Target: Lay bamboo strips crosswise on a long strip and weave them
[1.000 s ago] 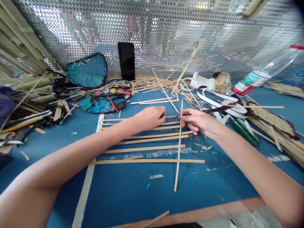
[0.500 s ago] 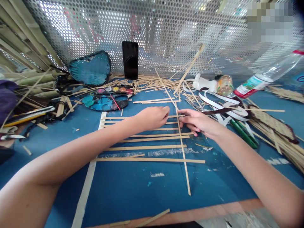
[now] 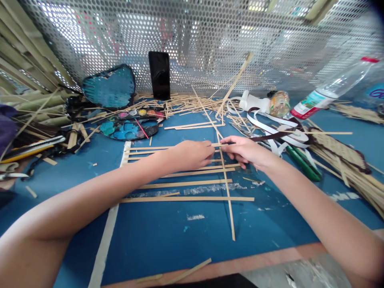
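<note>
Several thin bamboo strips [image 3: 192, 199] lie side by side across the blue table, their left ends at a white tape line [image 3: 103, 244]. One long bamboo strip [image 3: 227, 188] crosses over them near their right ends. My left hand [image 3: 195, 154] is over the upper strips, its fingers bent together on one of them just left of the crossing strip. My right hand [image 3: 240, 150] is close by on the other side, thumb and forefinger closed at the same strip's right end by the crossing. Its other fingers curl loosely below. Both sets of fingertips are partly hidden.
At the back, a black phone [image 3: 159, 76] leans on the perforated metal screen [image 3: 198, 44], by a heap of bamboo scraps [image 3: 192, 105]. A paint palette [image 3: 126, 129] is at left. To the right are white ribbon [image 3: 270, 122], a plastic bottle [image 3: 330, 90] and a green tool [image 3: 303, 164].
My left hand has come down and its fingers now reach to the strip by the crossing. My right fingers have closed in at the crossing. The whole view has shifted slightly.
</note>
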